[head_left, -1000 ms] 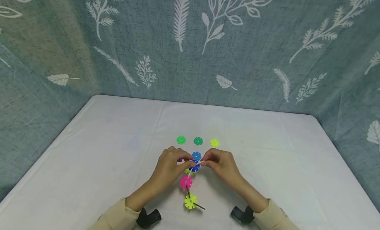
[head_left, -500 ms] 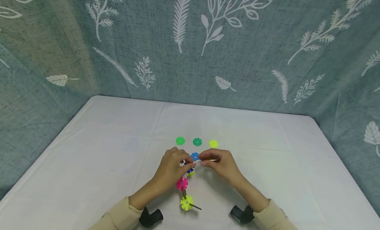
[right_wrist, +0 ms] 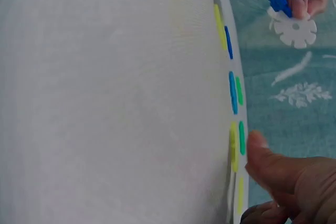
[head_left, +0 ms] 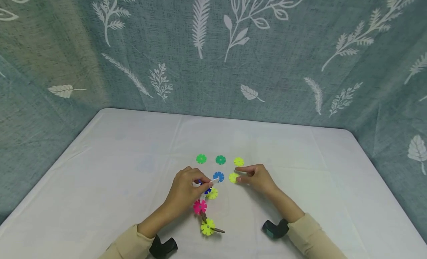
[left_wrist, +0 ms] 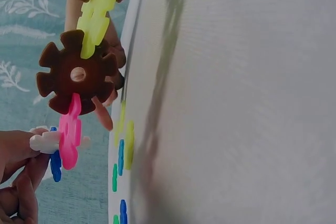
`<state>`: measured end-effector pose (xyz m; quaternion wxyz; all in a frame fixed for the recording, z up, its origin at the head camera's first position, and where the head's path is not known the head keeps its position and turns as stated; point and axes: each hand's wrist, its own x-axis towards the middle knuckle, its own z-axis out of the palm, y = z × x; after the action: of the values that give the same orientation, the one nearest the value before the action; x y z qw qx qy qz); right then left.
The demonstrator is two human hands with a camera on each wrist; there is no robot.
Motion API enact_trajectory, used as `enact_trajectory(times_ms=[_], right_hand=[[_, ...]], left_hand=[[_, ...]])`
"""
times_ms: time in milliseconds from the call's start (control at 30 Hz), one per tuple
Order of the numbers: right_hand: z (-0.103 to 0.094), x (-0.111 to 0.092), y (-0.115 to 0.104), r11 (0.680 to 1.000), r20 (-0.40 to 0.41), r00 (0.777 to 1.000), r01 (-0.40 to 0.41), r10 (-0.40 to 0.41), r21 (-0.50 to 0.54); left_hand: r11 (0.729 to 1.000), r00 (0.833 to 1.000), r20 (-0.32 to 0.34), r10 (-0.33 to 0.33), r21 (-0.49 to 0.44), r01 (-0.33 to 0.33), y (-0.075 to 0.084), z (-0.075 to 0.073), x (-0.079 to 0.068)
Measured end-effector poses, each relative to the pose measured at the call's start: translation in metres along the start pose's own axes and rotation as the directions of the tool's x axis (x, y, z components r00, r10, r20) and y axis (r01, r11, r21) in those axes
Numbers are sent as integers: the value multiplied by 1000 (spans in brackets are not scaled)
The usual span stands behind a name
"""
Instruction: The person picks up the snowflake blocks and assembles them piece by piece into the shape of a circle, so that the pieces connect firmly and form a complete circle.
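My left hand pinches the upper end of a chain of notched plastic flower discs. At its fingertips sit a white disc and a dark blue disc. Below them hang a pink disc, a brown disc, a yellow disc and another brown disc. The chain's lower end stands over the near part of the table. My right hand has its thumb and index finger apart, the thumb overlapping the right edge of a loose yellow disc in the head view.
A light green disc, a darker green disc and a yellow disc lie in a back row. In front are a blue disc and a yellow disc. Black elbow-shaped pieces sit by both forearms.
My right hand has let go of the white disc at the chain's end and moved right to the loose yellow disc. The left hand and chain have shifted slightly left.
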<state>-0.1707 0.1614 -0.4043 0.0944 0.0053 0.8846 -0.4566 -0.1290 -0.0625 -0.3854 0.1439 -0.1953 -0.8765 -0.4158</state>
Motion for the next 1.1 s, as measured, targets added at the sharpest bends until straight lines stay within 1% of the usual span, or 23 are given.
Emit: enact_trajectory(times_ms=[133,233,367,467,533,600,667,767,867,933,1100], right_hand=[[4,-1,-2,990,-21,999,41,-44,-136],[6,-2,-5,978,-47,997,55,-66,-200],[8,-2,-6,971,-84,992,72,-93,-226],[9,-4,-6,972,-86,988,110,-130,-209],[10,-5,-6,973,-82,985,136,-154,-187],[10,-6,-5,978,-82,984,147,-160,-147],[11,-7,-3,988,-81,987,128,-136,-89],[11,-9,-4,995,-47,996,75,-72,65],[10,-12,-9,975,11,999,29,-32,219],[9,-15,-14,960,46,998,17,-31,281],[7,-20,-25,947,69,996,32,-57,321]], left_hand=[[1000,1000,-1,-7,-9,7,0,-1,1],[1000,1000,-6,-1,-9,1,0,-1,2],[1000,1000,-3,20,-12,-20,1,0,3],[1000,1000,3,13,-17,-13,2,0,3],[1000,1000,8,-1,-21,1,2,1,2],[999,1000,16,-17,-27,18,2,1,1],[999,999,26,-29,-30,30,1,2,0],[999,999,32,-40,-30,41,1,4,-2],[999,999,27,-41,-32,42,2,5,-3],[999,999,20,-32,-33,32,2,5,-2],[1000,1000,4,3,-23,-3,5,4,1]])
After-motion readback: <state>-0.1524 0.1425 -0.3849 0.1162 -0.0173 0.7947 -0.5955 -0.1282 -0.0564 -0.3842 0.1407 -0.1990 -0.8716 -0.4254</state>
